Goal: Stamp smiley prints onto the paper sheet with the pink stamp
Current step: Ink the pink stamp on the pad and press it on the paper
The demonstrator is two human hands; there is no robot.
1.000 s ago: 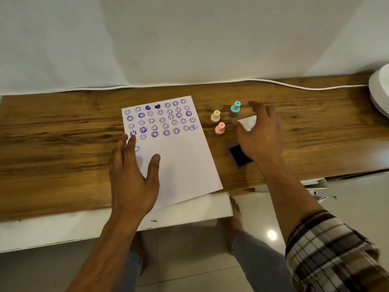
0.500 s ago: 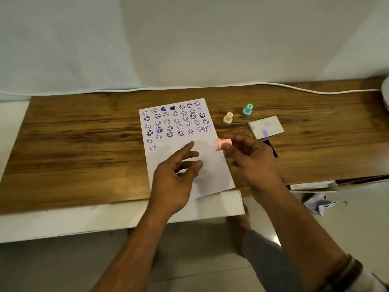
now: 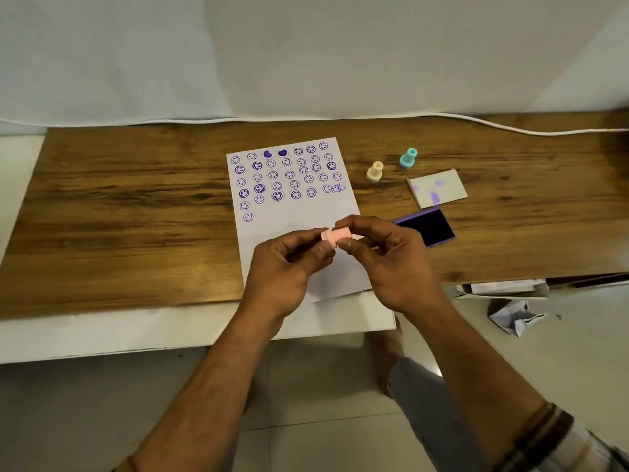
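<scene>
The pink stamp [image 3: 335, 235] lies sideways in the air above the lower half of the paper sheet [image 3: 299, 212]. My left hand [image 3: 289, 267] pinches its left end and my right hand [image 3: 391, 264] pinches its right end. The white sheet lies on the wooden table and carries several rows of purple smiley prints and two hearts in its upper half. Its lower half is blank and partly hidden by my hands. The open purple ink pad [image 3: 430, 226] lies just right of my right hand.
A cream stamp [image 3: 374, 171] and a teal stamp [image 3: 408, 158] stand right of the sheet. The ink pad's white lid [image 3: 437, 188] lies behind the pad. A white cable [image 3: 510, 129] runs along the table's back edge. Crumpled paper [image 3: 515, 318] lies on the floor.
My right hand picked the pink stamp up from the table and brought it over the sheet. My left hand lifted off the paper and took hold of the stamp's other end.
</scene>
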